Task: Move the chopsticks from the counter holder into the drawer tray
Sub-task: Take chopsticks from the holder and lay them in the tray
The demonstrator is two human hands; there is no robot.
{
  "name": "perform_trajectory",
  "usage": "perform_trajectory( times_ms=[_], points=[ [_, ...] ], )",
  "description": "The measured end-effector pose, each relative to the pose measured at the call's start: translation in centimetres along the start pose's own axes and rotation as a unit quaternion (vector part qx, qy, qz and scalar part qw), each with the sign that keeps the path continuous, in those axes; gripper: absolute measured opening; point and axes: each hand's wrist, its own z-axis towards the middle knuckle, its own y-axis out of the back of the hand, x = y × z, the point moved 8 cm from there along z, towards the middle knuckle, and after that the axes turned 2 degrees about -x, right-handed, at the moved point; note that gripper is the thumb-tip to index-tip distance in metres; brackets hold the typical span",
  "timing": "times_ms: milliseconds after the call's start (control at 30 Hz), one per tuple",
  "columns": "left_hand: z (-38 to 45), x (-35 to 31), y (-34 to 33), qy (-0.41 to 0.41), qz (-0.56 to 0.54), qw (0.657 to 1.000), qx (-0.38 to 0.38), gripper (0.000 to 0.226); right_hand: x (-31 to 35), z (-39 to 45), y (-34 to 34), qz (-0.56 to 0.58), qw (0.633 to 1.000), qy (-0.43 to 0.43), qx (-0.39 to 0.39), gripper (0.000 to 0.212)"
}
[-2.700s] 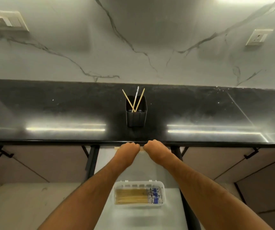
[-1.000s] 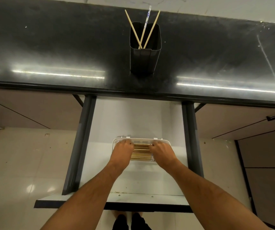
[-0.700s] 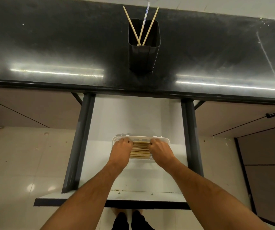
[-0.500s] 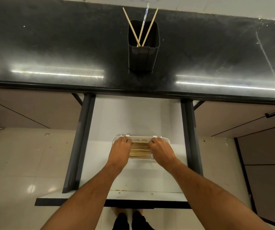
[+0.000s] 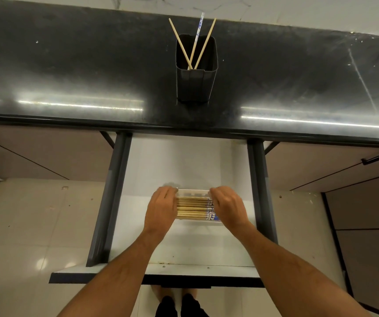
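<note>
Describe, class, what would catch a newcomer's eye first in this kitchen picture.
Two hands, left hand and right hand, flank a row of chopsticks in a white tray inside the open drawer. Behind, three chopsticks lean in a black holder on the dark counter.

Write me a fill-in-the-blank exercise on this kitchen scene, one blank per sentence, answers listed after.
1. The black rectangular holder on the dark counter has ___ sticks left in it.
2. The white plastic tray sits inside the open ___.
3. The wooden chopsticks in the tray lie ___ the left hand and right hand.

Answers: three; drawer; between
</note>
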Motion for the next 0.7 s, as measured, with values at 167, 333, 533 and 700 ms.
perform_trajectory(
  times_ms=[167,333,533,700],
  points=[
    [-0.1,4.8,1.7,0.276,-0.139,0.941,-0.135,0.023,-5.9,-1.7,2.3,0.155,0.901,-0.377,-0.146,0.031],
    [-2.1,8.2,-0.8,0.516,-0.216,0.825,-0.078,0.034,-7.6,-4.9,-0.3,0.234,0.778,-0.575,-0.091,0.051],
    [-1.9,7.7,-1.0,0.519,-0.218,0.825,-0.058,0.035,-6.2,-5.2,-1.2,0.264,0.750,-0.602,-0.066,0.047],
    [-2.0,7.7,-0.8,0.513,-0.207,0.832,-0.050,0.034,-6.1,-5.1,-1.5,0.253,0.756,-0.602,-0.057,0.048]
  ],
)
